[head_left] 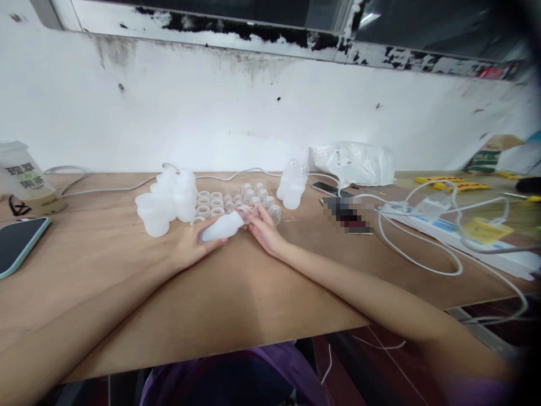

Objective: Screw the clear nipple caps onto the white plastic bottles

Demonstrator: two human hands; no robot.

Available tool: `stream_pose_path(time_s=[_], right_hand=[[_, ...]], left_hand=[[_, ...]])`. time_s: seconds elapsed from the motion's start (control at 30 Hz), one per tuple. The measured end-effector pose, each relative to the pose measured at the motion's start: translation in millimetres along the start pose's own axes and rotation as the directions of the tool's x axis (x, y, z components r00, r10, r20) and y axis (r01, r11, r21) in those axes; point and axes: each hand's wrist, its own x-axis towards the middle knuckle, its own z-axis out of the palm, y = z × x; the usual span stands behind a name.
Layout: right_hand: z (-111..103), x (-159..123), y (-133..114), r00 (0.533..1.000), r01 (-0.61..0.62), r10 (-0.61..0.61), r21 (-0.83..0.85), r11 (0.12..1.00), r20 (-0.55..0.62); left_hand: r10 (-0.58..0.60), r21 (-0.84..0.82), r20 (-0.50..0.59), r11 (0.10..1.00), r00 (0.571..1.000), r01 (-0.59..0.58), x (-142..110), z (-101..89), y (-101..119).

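My left hand (192,245) is wrapped round a white translucent bottle (222,227), which lies tilted with its mouth toward the right. At that mouth, my right hand (267,230) pinches a small clear piece (245,212); its exact shape is blurred and partly behind my fingers. Just beyond my hands sit rows of white rings (203,202), several small clear nipple-like parts (229,201) and several clear dome caps (267,202). To the left stands a group of open white bottles (154,217). On the right, some bottles with clear domed tops (292,189) stand together.
A drink cup (31,183) and a phone (21,245) are at the far left. A white plastic bag (355,163), a dark phone (332,189) and a pixelated item (349,215) lie right of centre. Looped white cables (418,265) cross a long white box (499,254). A wall closes the back.
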Motion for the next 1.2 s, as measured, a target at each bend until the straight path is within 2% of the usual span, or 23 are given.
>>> stream_pose_path(time_s=[0.17,0.3,0.37,0.43,0.53,0.63,0.83,0.97,1.07,1.13,1.2], right_hand=[[-5,0,-2,0.974,0.096,-0.061,-0.152,0.984,0.218],[-12,0,-8,0.95,0.155,-0.063,-0.289,0.945,0.306],[-14,-1,-12,0.938,0.213,-0.074,-0.397,0.893,0.338],[-15,-4,-16,0.932,0.276,-0.089,-0.529,0.803,0.351],[-15,-10,-18,0.941,0.294,-0.082,-0.674,0.677,0.328],[-14,-15,-19,0.939,0.277,-0.038,-0.687,0.672,0.341],[-14,-16,-17,0.887,0.38,-0.08,-0.621,0.686,0.454],[-15,-12,-14,0.911,0.364,-0.092,-0.683,0.633,0.401],[-17,-11,-15,0.936,0.303,-0.018,-0.778,0.551,0.352],[-19,-11,-16,0.928,0.32,0.005,-0.806,0.497,0.371],[-20,-12,-18,0.896,0.393,-0.013,-0.78,0.487,0.443]], left_hand=[[-0.071,-0.087,0.045,0.993,0.996,0.075,3,-5.2,-4],[-0.104,-0.104,0.092,0.988,0.99,0.113,3,-9.9,-6],[-0.072,-0.068,0.086,0.995,0.994,0.078,2,-10.3,-6],[-0.004,-0.008,0.066,1.0,0.998,0.005,-1,-9.3,-4],[0.129,0.085,0.043,0.988,0.991,-0.132,-5,-6.0,-4],[0.185,0.128,0.004,0.975,0.983,-0.184,-5,-3.6,-7],[0.171,0.146,-0.006,0.975,0.985,-0.169,-3,-5.2,-9],[0.195,0.202,0.013,0.96,0.981,-0.194,-5,-6.6,-6],[0.225,0.271,0.053,0.934,0.973,-0.231,-7,-6.1,-5],[0.232,0.295,0.067,0.925,0.97,-0.241,-8,-5.2,-5],[0.224,0.291,0.035,0.93,0.974,-0.224,-7,-4.3,-6]])
